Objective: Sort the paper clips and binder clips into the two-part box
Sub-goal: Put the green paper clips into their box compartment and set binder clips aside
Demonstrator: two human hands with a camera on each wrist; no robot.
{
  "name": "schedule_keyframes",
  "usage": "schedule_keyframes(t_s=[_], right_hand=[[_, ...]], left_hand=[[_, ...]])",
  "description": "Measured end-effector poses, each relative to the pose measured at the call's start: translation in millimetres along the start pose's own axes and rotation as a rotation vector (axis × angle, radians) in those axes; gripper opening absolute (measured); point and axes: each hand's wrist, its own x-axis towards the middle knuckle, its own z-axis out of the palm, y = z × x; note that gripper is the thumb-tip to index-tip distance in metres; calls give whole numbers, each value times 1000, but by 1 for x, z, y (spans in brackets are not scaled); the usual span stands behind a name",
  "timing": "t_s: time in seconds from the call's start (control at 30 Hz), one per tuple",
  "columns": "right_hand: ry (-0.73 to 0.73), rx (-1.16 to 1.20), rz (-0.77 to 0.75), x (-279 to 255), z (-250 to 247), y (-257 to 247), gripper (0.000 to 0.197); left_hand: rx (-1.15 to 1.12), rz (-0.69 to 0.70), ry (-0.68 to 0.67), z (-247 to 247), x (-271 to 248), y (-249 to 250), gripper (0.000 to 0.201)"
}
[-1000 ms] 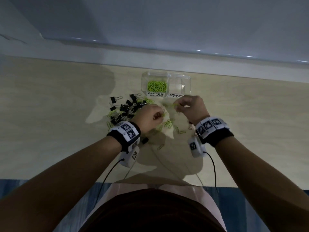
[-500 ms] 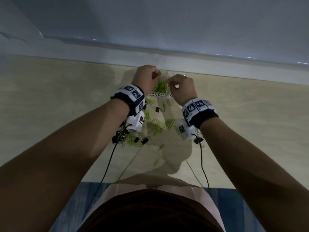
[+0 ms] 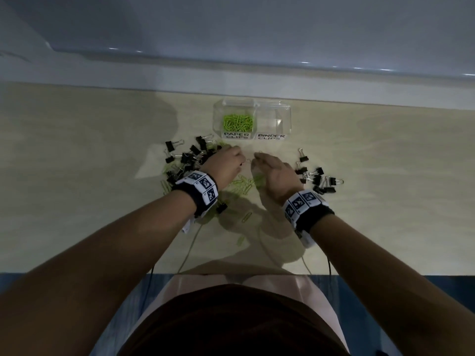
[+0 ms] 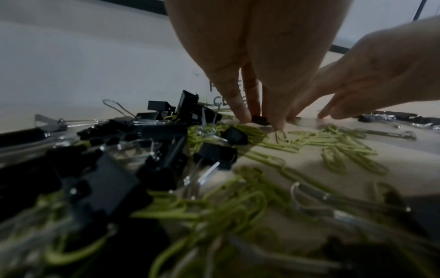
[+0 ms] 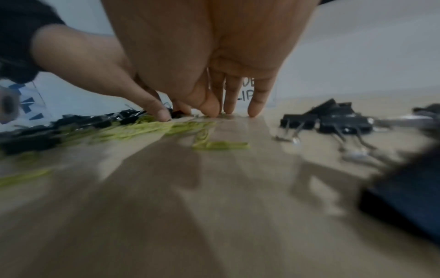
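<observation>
Crosswise, two-part box point(image 3: 286, 116), long axis left-right.

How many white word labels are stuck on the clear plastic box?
2. The white PAPER CLIPS label is on the front of the clear plastic box's left compartment, with green paper clips inside; the white BINDER CLIPS label fronts the right compartment. No others show.

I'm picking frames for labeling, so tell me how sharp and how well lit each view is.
Head view: dim but sharp, box labels readable, hands' shadows across the table. Left wrist view: fingertips sharp, near binder clips out of focus. Right wrist view: smeared by motion blur, paper clips streaked.
</observation>
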Motion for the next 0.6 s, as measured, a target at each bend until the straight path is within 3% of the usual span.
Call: schedule_keyframes(t_s=[0.13,0.23,0.33,0.47,0.6], right_hand=[[59,83,-90,-31,18,-6,48],[76,176,-143,-46,21,-16,42],[184,224,-48,-58,15,-16,44],[221,222,146,-67,10,-9,59],[43,266,267,-51,2,-22,60]], left_hand=[[-5,-27,41,-2,-3,1,20],[-93,-112,167,-9,-18,-12,23],[-51,-110,264,-11,-42,-23,28],[-44,7,130,-1,-63,-13,41],[-18,-64,-62,15,-56,8,78]])
